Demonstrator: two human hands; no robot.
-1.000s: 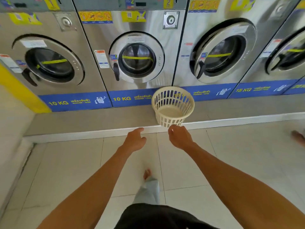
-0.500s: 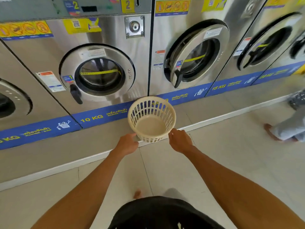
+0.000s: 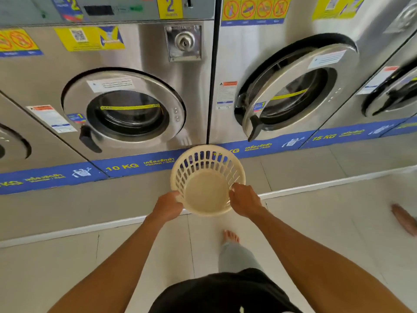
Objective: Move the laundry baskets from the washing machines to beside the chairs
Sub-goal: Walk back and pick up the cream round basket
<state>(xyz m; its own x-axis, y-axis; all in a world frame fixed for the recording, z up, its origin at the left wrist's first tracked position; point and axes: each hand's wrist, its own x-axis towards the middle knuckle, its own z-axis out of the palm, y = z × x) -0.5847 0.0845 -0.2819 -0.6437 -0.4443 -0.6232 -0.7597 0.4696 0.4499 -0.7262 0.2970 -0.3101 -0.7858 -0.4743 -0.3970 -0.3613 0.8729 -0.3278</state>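
A round cream plastic laundry basket (image 3: 206, 193) with slotted sides is empty and sits at the raised grey step in front of two steel washing machines. My left hand (image 3: 168, 207) grips its near-left rim. My right hand (image 3: 244, 203) grips its near-right rim, fingers curled over the edge. The basket tilts slightly toward me, so its bare bottom shows. Whether it still rests on the step I cannot tell.
A washing machine (image 3: 126, 91) with a closed door stands to the left, another washing machine (image 3: 293, 86) with its door ajar to the right. My bare foot (image 3: 231, 237) is on the white tiled floor. Another person's foot (image 3: 404, 219) is at the right edge.
I have stepped closer to the machines. Both hands went from reaching toward the basket to closing on its rim, left hand last.
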